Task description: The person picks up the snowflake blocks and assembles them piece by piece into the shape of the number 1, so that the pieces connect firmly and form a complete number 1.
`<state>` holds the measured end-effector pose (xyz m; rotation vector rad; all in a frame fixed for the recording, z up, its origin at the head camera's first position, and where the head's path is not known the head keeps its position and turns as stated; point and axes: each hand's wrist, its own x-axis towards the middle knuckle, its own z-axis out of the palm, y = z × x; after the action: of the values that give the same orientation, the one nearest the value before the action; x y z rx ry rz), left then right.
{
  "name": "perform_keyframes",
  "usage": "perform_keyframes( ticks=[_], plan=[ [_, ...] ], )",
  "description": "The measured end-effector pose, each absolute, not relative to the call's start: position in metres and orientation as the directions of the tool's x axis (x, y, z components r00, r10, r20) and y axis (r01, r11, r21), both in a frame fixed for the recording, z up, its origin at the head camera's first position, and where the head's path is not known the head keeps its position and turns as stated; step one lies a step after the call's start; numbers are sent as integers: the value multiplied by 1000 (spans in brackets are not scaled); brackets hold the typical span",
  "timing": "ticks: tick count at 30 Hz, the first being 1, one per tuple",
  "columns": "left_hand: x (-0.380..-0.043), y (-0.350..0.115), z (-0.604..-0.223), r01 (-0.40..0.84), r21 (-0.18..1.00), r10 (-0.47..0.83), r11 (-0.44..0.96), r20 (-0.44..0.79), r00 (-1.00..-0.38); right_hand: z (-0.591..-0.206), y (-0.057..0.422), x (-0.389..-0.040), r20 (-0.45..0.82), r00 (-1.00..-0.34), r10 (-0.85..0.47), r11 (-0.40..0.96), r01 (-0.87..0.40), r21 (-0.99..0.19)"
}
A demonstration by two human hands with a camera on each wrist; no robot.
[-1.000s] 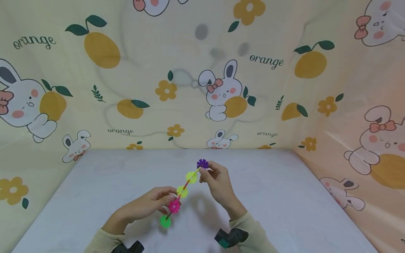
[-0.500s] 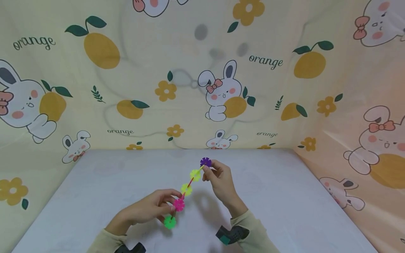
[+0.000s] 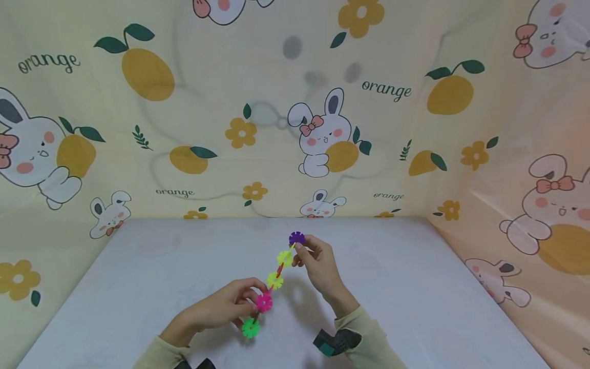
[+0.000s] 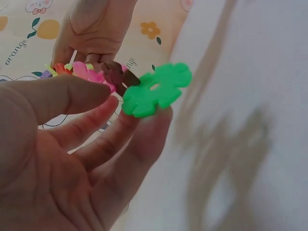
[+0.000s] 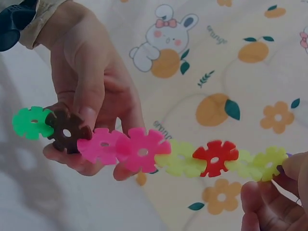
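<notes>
A chain of notched plastic snowflake discs hangs slantwise between my two hands, above the table. From the lower end its discs run green, brown, pink, yellow, red, yellow and purple. My left hand holds the lower part near the brown and pink discs, thumb on one side and fingers on the other. At the upper end my right hand pinches the chain by the last yellow disc and the purple one, which my fingers partly cover in the right wrist view.
A white table lies under both hands, with their shadows on it. Behind and beside it hangs a cream cloth printed with rabbits, oranges and flowers. Each wrist carries a dark camera.
My left hand and the chain's lower end have moved a little right and down. My right hand went slightly right, then partly back. Both hands keep their hold.
</notes>
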<state>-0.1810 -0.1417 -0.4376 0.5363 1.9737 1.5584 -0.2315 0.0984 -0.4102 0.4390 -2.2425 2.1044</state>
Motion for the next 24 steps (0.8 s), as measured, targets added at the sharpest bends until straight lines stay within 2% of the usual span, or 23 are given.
perform_keyframes(
  ticks=[11, 18, 24],
  plan=[
    [-183, -136, -441, -71, 962, 570, 263, -214, -794, -413, 98, -230, 113, -964, -239, 65, -132, -989],
    [-183, -132, -439, -85, 957, 530, 278, -227, -817, -415, 95, -229, -4, -955, -298, -4, 6, -1000],
    [-182, -131, -442, -98, 960, 517, 261, -225, -826, -418, 92, -229, -33, -949, -313, -20, 41, -999]
  ],
)
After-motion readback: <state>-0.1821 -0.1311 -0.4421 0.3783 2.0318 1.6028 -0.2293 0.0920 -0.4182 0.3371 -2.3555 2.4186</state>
